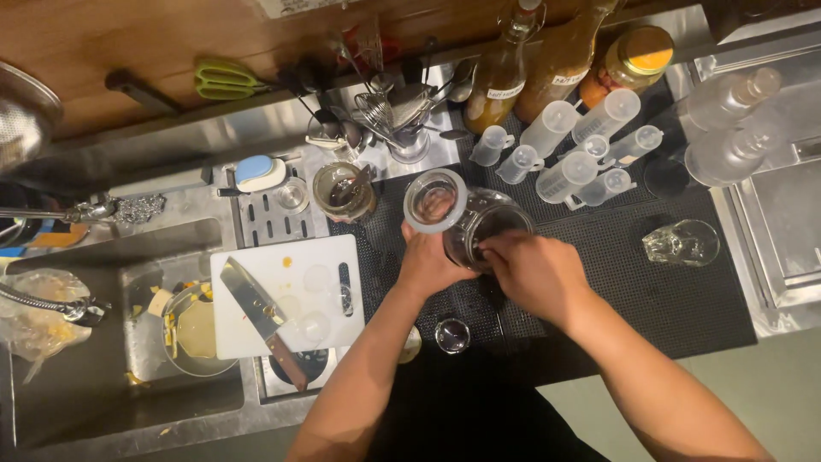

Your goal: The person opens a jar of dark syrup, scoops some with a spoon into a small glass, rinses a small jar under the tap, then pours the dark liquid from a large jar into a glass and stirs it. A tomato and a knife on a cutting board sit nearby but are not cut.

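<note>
A glass jar (487,224) with its hinged glass lid (435,201) swung open stands on the black rubber mat (650,291). My left hand (428,263) grips the jar's side below the lid. My right hand (534,272) rests on the jar's rim with fingertips reaching into its mouth; whatever they touch inside is hidden. A small round glass (452,335) sits on the mat just below my hands.
A white cutting board (295,291) carrying a large knife (261,321) lies left of me, beside a sink (128,342) holding a bowl of scraps. Several plastic measuring cylinders (581,141), sauce bottles (505,73), a utensil holder (402,115) and an empty glass (682,243) stand behind and right.
</note>
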